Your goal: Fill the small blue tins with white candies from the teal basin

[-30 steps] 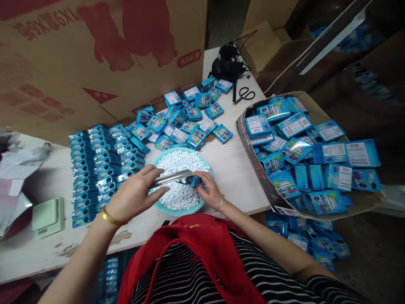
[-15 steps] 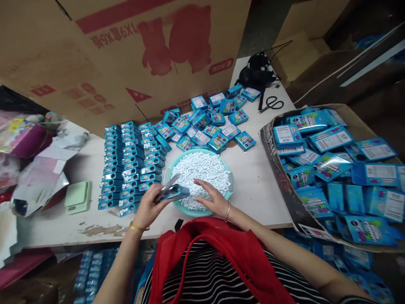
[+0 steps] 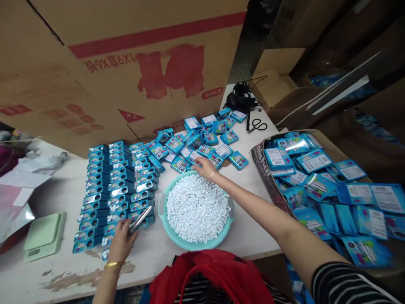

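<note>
My left hand [image 3: 122,241] is closed around a shiny, narrow metal tool [image 3: 141,220], shaped like a small trough, whose exact kind I cannot make out. It is beside the near end of the rows of upright blue candy boxes [image 3: 118,192], some with white pieces showing at their openings. Beyond the basin, my right hand [image 3: 205,168] has its fingers on a small blue candy box [image 3: 193,156] in the loose pile. Below that forearm stands a turquoise basin [image 3: 162,211] filled with small white candies [image 3: 198,209].
A large carton [image 3: 104,93] walls off the back. On the right, an open carton [image 3: 264,169] holds several blue boxes. Scissors [image 3: 257,125] and a black bundle [image 3: 241,98] lie at the back right. A pale green scale [image 3: 44,234] sits at left.
My left hand has moved left to the rows, and the blue box it held beside the metal tool has left its grasp. My right hand has gone from above the candies to the loose pile.
</note>
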Demonstrator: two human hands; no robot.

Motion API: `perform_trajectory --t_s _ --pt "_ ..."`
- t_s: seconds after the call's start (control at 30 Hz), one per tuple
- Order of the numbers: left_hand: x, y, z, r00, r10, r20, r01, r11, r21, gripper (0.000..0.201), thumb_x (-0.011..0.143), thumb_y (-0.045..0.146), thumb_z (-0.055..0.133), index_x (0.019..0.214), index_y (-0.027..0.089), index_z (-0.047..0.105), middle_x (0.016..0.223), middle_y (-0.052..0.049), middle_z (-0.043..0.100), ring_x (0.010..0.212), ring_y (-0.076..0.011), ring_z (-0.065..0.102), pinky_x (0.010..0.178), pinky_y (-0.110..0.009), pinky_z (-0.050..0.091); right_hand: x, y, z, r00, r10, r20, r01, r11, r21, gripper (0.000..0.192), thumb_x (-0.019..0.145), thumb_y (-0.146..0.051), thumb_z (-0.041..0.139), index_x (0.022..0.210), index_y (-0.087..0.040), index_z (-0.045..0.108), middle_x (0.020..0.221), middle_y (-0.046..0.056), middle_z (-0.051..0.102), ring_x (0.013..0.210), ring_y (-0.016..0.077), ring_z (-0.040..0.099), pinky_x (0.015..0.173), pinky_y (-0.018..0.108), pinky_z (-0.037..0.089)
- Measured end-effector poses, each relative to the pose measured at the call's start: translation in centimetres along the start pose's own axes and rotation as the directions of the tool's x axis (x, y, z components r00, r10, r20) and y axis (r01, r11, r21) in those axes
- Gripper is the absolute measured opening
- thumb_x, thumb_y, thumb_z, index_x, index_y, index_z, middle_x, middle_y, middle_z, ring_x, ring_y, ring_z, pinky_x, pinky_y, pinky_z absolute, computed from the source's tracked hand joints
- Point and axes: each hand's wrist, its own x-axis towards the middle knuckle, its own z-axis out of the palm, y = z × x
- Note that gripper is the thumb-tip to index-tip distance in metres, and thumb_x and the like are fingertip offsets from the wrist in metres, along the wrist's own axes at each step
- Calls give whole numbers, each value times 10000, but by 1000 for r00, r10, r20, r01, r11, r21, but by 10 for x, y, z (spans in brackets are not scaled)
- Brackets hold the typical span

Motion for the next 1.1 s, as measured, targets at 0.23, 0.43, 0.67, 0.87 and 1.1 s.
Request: perform_trajectory --t_s 0.23,0.43,0.67,0.87,1.1 --pt "-26 27 -3 982 18 -186 -9 999 45 490 835 537 495 1199 210 493 1115 -113 556 1037 -283 570 870 -440 499 131 -65 81 974 -123 192 186 917 -353 692 764 -217 650 1393 -151 370 1396 176 406 1292 319 363 1032 487 359" --pt "-28 41 7 976 104 -193 -108 994 -13 373 866 375 540 1203 223 486 1067 -89 595 973 -208 615 779 -312 544 199 -69 130 760 -319 567 600 680 -422 945 591 -133 724 1432 -164 295 1538 144 210 1437 310 96 1153 530 35" --pt "-2 96 19 986 148 -77 -158 978 -140 293 900 336 503 1168 220 526 1064 -88 629 975 -201 628 804 -318 540 177 -12 84 774 -267 574 550 732 -402 996 547 -254 801 1424 -171 335 1413 198 348 1284 387 365 1096 578 191" --pt "-8 114 26 954 279 112 -261 954 -147 289 916 321 465 1176 213 532 1008 -77 637 941 -198 626 828 -331 520 87 13 -11 992 -120 -28 123 978 169 954 577 -369 795 1398 -232 327 1345 129 381 1213 312 429 1018 510 388" --pt "-16 142 49 942 175 287 -207 975 85 219 885 208 436 1046 216 583 937 -59 608 882 -198 600 773 -317 500 -98 12 -83 901 419 112 -208 189 960 642 623 -528 739 1184 -349 484 1048 -15 616 924 224 602 763 462 552"
